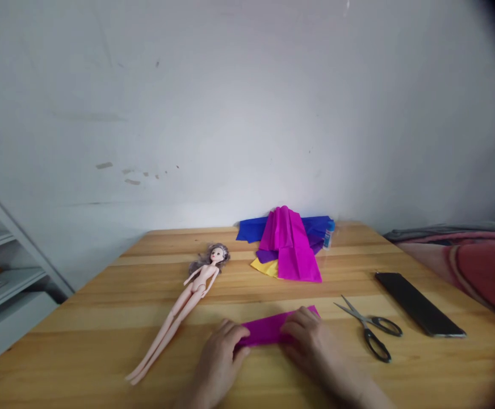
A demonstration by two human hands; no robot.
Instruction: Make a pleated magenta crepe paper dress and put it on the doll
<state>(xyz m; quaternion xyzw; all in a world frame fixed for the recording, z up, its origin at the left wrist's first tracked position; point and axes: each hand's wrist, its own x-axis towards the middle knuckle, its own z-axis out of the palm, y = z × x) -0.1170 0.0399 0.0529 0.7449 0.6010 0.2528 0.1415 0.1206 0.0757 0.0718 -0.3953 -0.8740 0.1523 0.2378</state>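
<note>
A small folded strip of magenta paper (268, 329) lies on the wooden table (103, 341) near its front edge. My left hand (219, 360) presses on the strip's left end with curled fingers. My right hand (311, 341) lies flat over the strip's right end, fingers together and stretched out. An unclothed doll (183, 304) with grey-brown hair lies on its back to the left of my hands, feet toward me.
A pile of magenta, blue, purple and yellow paper sheets (288, 241) sits at the table's far edge, with a glue stick (327, 236) beside it. Black-handled scissors (369, 326) and a dark phone (418, 304) lie on the right. Grey shelves (0, 272) stand at the left.
</note>
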